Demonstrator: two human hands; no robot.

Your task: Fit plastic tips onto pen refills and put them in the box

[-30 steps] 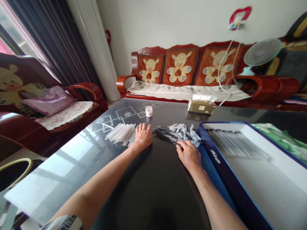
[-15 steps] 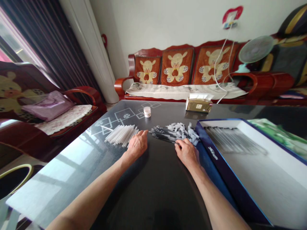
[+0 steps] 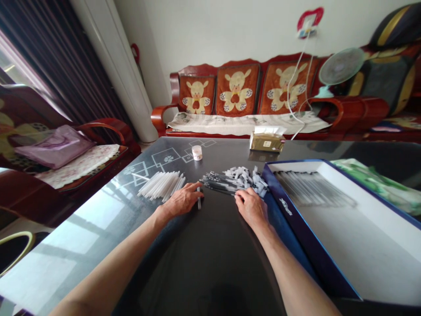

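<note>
My left hand (image 3: pixel 184 199) is closed on a translucent white pen barrel (image 3: pixel 199 201), which sticks out past the fingertips over the dark table. Left of that hand lies a bundle of similar white barrels (image 3: pixel 159 185). My right hand (image 3: pixel 251 206) rests at the near edge of a pile of dark pen refills (image 3: pixel 217 181), its fingers curled together; whatever they pinch is hidden. Clear and whitish pen caps (image 3: pixel 243 174) are heaped at the right end of that pile.
A blue-edged box (image 3: pixel 289 210) with a white inside stands at the right, holding a row of clear pens (image 3: pixel 312 188). Farther back are a small round white container (image 3: pixel 197 152) and a tissue pack (image 3: pixel 267 141). Green-and-white packaging (image 3: pixel 378 180) lies beyond the box.
My left hand has turned and drawn slightly back, and a white pen barrel now shows in its fingers. The right hand stays at the refill pile. The whole view has shifted a little.
</note>
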